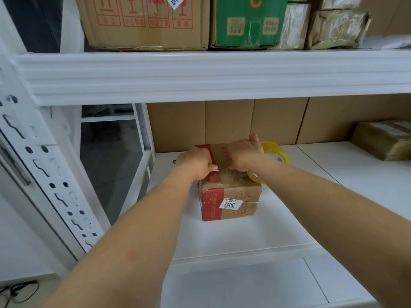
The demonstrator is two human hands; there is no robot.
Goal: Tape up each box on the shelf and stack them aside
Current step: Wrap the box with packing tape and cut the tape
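While both arms reach onto the white shelf (278,230), the left hand (198,162) curls over the top left edge of the red-and-brown box (231,196) at centre, thumb pinching clear tape (224,172) stretched across its top. At 3 o'clock of it, the right hand (243,152) grips that tape, the yellowish tape roll (274,152) hanging round its wrist. A wrapped parcel (384,141) lies well apart at 2 o'clock; other cartons (144,21) fill the upper shelf.

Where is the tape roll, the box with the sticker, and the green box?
tape roll (280,154): head view, yellowish rim.
box with the sticker (244,191): head view, brown front face.
green box (249,21): head view, green front face.
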